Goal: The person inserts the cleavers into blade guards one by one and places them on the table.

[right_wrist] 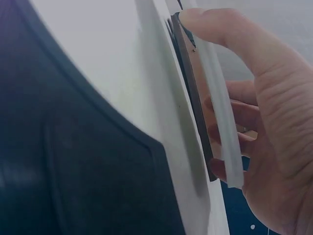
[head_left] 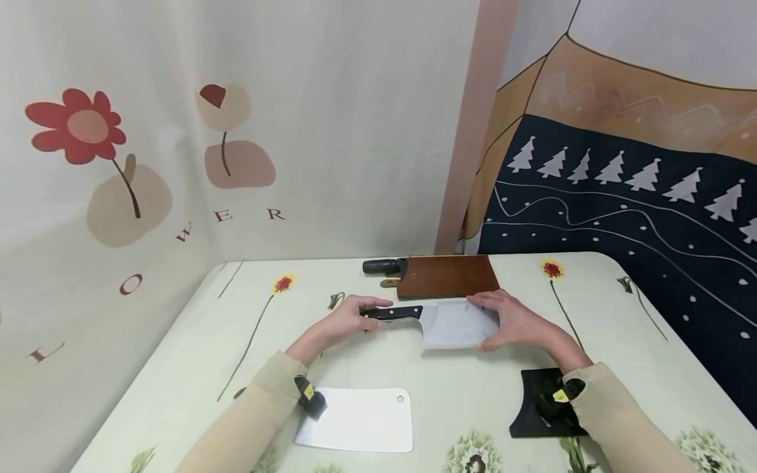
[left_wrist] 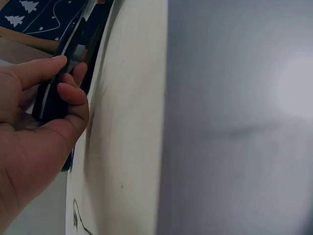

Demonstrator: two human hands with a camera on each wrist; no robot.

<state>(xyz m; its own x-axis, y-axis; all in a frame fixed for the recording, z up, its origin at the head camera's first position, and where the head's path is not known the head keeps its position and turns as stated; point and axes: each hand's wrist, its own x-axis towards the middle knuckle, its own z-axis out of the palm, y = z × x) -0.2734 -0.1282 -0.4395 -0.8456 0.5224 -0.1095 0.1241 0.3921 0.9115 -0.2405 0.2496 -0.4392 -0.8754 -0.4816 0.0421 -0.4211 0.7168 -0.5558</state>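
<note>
My left hand (head_left: 355,316) grips the black riveted handle (head_left: 397,313) of a cleaver, thumb on one side and fingers curled round the other. In the left wrist view the handle (left_wrist: 51,98) lies between thumb and fingertips. A milky, translucent blade cover (head_left: 464,325) encloses the broad blade, which points right. My right hand (head_left: 516,322) holds the cover's far end, with the thumb at the near edge and fingers at the far edge. In the right wrist view the pale cover (right_wrist: 222,112) is seen edge-on between thumb and fingers.
Behind lies a brown sheath (head_left: 446,276) with a black-handled knife. A flat silvery plate (head_left: 361,420) with a corner hole lies near the left forearm, partly hidden. A black concave-edged piece (head_left: 526,424) lies under the right wrist. Curtains hang behind the flower-print table (head_left: 461,374).
</note>
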